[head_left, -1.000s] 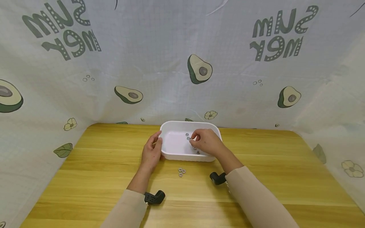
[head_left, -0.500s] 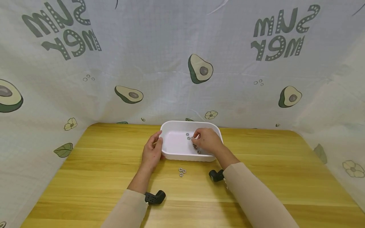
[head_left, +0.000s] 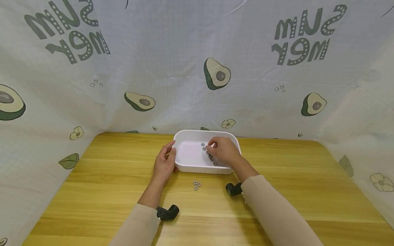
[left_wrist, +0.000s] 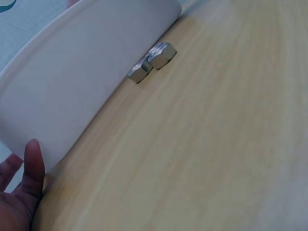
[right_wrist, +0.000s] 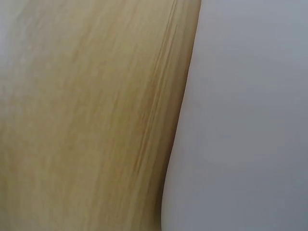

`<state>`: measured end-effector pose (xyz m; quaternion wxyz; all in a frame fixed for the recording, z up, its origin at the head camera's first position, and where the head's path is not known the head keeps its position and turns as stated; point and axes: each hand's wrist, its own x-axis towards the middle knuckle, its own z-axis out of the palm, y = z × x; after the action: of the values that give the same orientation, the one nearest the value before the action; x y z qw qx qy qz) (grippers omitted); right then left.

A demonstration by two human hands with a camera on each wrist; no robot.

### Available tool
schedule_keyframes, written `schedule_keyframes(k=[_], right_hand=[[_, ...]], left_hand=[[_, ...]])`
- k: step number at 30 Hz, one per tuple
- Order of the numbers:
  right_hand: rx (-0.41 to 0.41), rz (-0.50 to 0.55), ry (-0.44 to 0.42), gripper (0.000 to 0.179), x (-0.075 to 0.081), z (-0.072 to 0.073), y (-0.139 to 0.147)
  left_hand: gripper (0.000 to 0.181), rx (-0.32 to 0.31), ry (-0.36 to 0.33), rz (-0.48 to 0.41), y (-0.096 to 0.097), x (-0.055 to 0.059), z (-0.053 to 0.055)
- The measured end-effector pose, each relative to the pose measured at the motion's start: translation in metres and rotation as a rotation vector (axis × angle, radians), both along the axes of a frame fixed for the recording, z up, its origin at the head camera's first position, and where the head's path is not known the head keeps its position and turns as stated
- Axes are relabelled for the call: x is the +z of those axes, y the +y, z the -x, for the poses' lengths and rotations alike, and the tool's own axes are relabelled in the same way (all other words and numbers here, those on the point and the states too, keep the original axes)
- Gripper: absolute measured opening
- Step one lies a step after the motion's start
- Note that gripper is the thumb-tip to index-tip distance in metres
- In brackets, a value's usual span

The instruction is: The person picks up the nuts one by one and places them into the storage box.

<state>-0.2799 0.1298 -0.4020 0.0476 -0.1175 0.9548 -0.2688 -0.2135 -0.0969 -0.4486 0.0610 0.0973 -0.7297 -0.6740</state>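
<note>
My left hand (head_left: pixel 164 166) holds the left end of a white plastic tray (head_left: pixel 197 168), its fingertips at the rim. In the left wrist view the thumb (left_wrist: pixel 33 166) stands against the tray's outer wall. My right hand (head_left: pixel 225 151) reaches over the tray's near right side, thumb and forefinger bent together around a small metal nut that they mostly hide. Below those fingertips, several hex nuts (head_left: pixel 211 159) lie in a slanting row on the tray floor. Three more nuts (head_left: pixel 196 188) sit in a cluster on the wood in front of the tray.
The tray stands near the back edge of the wooden table (head_left: pixel 123 177). Behind it hangs a white cloth (head_left: pixel 184 102) printed with avocados and lettering. Dark wrist-worn cameras (head_left: pixel 167 212) protrude beside both forearms. The right wrist view holds only table and tray wall.
My right hand has shifted slightly to the right and away from me, uncovering more of the row of nuts. The left hand and the tray have stayed in place.
</note>
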Motion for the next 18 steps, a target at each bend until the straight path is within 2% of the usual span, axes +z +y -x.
schedule_keyframes(k=[5,13,18], right_hand=[[-0.030,0.028,0.049,0.018,0.002,-0.002,0.000],[-0.031,0.075,0.172,0.017,0.007,-0.006,0.000],[-0.032,0.148,0.162,0.015,0.013,-0.014,-0.002]], left_hand=[[0.039,-0.001,0.002,0.003,0.000,0.001,0.000],[0.039,0.003,0.009,0.001,0.000,0.000,0.001],[0.039,0.004,0.022,-0.004,0.000,-0.001,0.001]])
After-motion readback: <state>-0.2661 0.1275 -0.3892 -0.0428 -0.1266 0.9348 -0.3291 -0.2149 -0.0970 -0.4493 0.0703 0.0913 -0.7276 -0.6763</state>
